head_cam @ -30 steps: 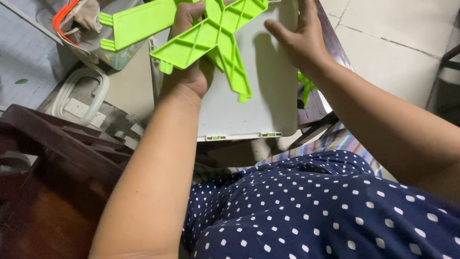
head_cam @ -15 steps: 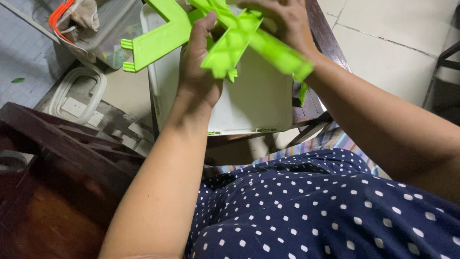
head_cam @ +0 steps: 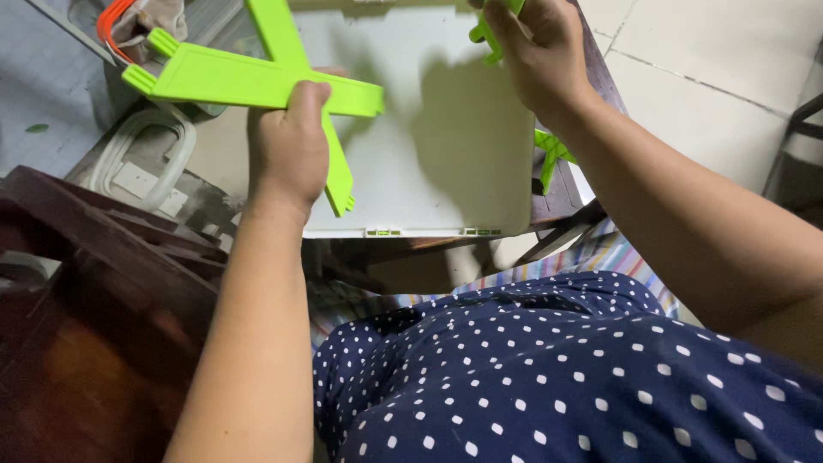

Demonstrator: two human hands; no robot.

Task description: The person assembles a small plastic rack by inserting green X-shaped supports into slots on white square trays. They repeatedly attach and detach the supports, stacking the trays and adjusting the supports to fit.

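My left hand (head_cam: pixel 287 150) grips a lime-green plastic cross piece (head_cam: pixel 257 81) at the point where its bars meet, fingers (head_cam: pixel 307 96) curled tight around it, the wrist straight and the forearm running up from the lower left. The piece hangs over the left edge of the white panel (head_cam: pixel 429 146) — its long bar lies nearly level, the pronged end pointing left and away from the panel, the other end reaching in over the panel's face, while the crossing bar runs steeply from the top of the view down to a notched tip just above the panel's near edge. My right hand (head_cam: pixel 536 56) is raised over the panel's far right corner, fingers closed on a second green piece (head_cam: pixel 484 30), mostly hidden in the fist. Another green part (head_cam: pixel 549 159) pokes out past the panel's right edge. The middle of the panel lies bare between my hands. Left of the panel sits a clear container (head_cam: pixel 184 34), and near it a white cable loop (head_cam: pixel 141 163).
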